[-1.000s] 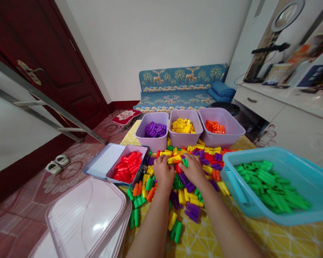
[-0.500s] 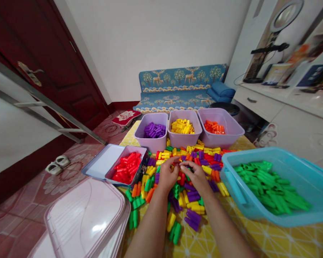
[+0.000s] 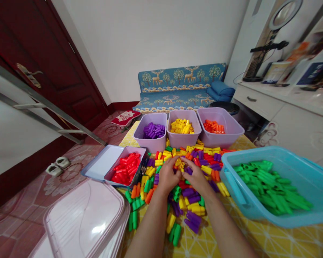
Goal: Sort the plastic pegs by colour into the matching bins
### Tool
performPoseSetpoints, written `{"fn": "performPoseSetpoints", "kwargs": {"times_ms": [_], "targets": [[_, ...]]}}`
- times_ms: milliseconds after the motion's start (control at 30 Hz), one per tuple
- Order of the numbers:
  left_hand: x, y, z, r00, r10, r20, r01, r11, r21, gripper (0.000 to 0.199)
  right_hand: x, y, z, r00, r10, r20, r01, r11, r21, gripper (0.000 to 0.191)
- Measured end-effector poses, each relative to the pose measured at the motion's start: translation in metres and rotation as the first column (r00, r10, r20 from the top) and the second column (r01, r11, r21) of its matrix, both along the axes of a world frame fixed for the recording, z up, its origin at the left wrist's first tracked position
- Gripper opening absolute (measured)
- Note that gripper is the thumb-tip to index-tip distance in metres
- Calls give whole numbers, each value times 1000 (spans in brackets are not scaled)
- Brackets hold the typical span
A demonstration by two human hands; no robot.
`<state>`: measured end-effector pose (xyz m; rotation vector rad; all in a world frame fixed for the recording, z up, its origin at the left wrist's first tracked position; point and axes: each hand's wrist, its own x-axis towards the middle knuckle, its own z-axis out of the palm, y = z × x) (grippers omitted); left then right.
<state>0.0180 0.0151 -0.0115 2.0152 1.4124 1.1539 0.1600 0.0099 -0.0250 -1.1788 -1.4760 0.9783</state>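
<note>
My left hand [image 3: 169,175] and my right hand [image 3: 196,176] meet over the middle of a heap of mixed plastic pieces. Between their curled fingers are yellow pieces [image 3: 179,165], which both hands hold. Just below the hands lie green pieces [image 3: 177,192] and purple pieces [image 3: 193,221]. Behind the heap stand three lilac bins: one with purple pieces [image 3: 154,130], one with yellow pieces [image 3: 182,126], one with orange pieces [image 3: 214,127]. Red pieces [image 3: 126,168] fill an open box to the left. Green pieces [image 3: 269,186] lie in a blue tub at the right.
White lids [image 3: 86,215] are stacked at the table's left front corner. The open box's lid [image 3: 102,163] leans out to the left. Beyond the table are a blue sofa [image 3: 174,96], a red stool [image 3: 126,117] and a white cabinet [image 3: 285,118].
Yellow pieces now show between my fingers, where none were clear before. My fingertips have parted slightly around them. Purple pieces just below my hands lie a little differently.
</note>
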Motion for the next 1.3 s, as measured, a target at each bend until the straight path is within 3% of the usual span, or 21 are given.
{"fn": "performPoseSetpoints", "kwargs": {"times_ms": [133,333,633,833,900,1000,1100,1200,1300], "targets": [[1,0,6,976,-31,214,30,1000,9,41,-2,-2,7,991,-36,-125,41,999,33,46],[2,-2,7,941,-36,338,44,999,-17,27,-4,-4,12,979,-84,-185,85,996,-2,36],[-2,2,2,965,127,230,-118,992,-50,38,-5,-8,17,984,-134,-114,133,991,-11,31],[-2,1,5,961,97,259,-83,994,-64,40,-9,-12,24,987,-108,-116,106,994,-26,41],[-2,1,4,951,111,290,-97,993,-63,36,-8,-12,25,992,-114,-45,114,993,-4,38],[-4,3,2,921,223,320,-217,975,-55,32,-4,-12,29,983,-153,98,150,988,40,29],[-7,6,-1,889,328,319,-333,942,-42,31,5,-8,38,979,-90,183,83,995,48,27],[-9,9,-6,889,339,307,-345,938,-36,31,13,2,55,960,32,277,-37,999,10,23],[-9,11,-9,899,312,307,-321,947,-20,31,13,14,75,987,-16,162,12,1000,23,22]]}}
